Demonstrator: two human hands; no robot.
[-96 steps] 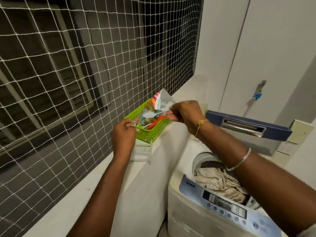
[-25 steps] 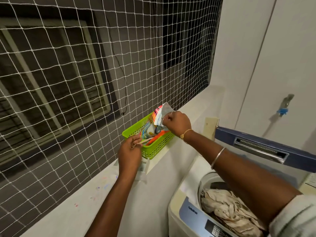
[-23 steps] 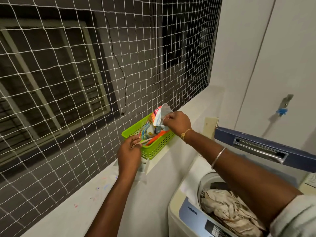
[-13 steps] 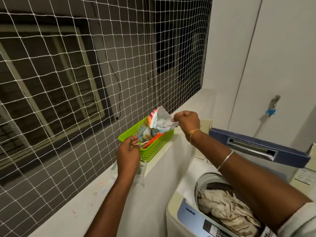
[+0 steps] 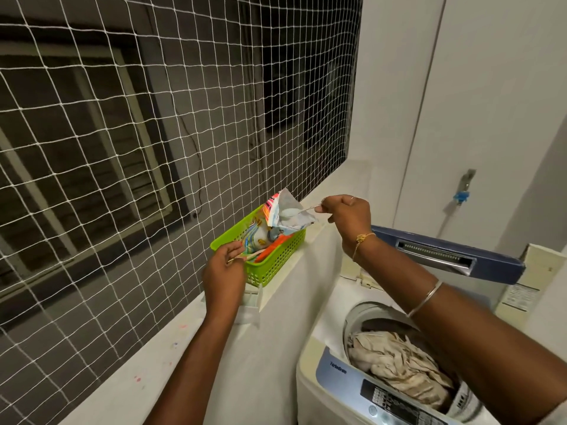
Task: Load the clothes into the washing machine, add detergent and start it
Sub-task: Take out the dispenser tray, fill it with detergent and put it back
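**A:** Head view. What could go wrong here?

**B:** The right hand (image 5: 346,216) pinches a spoon (image 5: 302,209) by its handle end. The bowl, apparently heaped, sits at the mouth of the detergent packet (image 5: 288,223). A tilt on the way to the washing machine (image 5: 334,372) would likely spill powder on the ledge (image 5: 331,179).

**A:** And the containers?

**B:** The green basket (image 5: 276,262) holds the packet, gripped low by the left hand (image 5: 224,277). The machine, lid (image 5: 445,256) raised, holds beige clothes (image 5: 395,360).
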